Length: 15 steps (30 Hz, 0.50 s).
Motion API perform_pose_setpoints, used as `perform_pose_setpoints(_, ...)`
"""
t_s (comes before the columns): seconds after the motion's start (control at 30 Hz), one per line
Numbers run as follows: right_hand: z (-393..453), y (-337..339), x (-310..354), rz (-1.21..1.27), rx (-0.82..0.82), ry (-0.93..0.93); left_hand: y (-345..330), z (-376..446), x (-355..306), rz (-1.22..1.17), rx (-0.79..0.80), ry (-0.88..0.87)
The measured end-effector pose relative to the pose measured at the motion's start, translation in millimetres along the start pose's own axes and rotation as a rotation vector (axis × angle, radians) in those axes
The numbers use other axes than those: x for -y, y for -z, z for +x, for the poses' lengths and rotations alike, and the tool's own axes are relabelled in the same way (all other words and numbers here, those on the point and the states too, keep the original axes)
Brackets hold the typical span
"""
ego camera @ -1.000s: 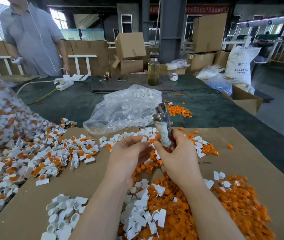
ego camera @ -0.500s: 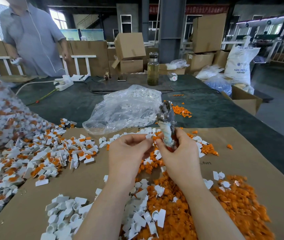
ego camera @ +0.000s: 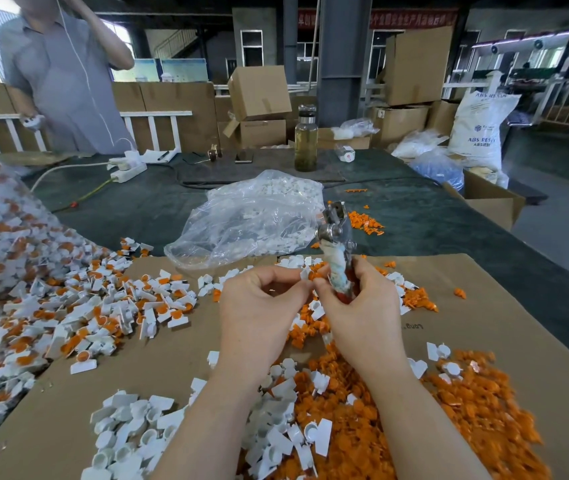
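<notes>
Left hand (ego camera: 262, 306) pinches a small white plastic piece (ego camera: 305, 274) just beside the upright tape-wrapped metal pliers (ego camera: 336, 237) — gripped by the right hand (ego camera: 362, 313).

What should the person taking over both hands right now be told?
Right hand grips the metal-headed tool with cloth-wrapped handle, upright. Left hand pinches a small white plastic piece beside it.
Done: heap of white pieces fitted with orange inserts, at the left on the brown cardboard sheet.
To do: loose white plastic caps and loose orange plastic inserts near the wrists.
</notes>
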State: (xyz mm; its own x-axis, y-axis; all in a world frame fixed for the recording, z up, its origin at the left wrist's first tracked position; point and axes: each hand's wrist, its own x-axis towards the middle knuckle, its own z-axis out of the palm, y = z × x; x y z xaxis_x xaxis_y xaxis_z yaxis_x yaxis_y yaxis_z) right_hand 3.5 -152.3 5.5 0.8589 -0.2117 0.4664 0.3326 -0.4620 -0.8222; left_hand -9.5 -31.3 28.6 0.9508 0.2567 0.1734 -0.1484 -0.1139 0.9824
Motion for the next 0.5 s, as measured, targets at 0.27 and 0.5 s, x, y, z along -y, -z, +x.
perform_pose_setpoints(0.27,0.7,1.0,-0.6,-0.001,0.007,-0.004,3.2,1.4,2.9,0.079,0.025,-0.110)
perform_pose_setpoints(0.5,0.8,-1.4,0.1,-0.038,-0.007,0.029,2.8,1.5,4.9,0.140,0.020,-0.160)
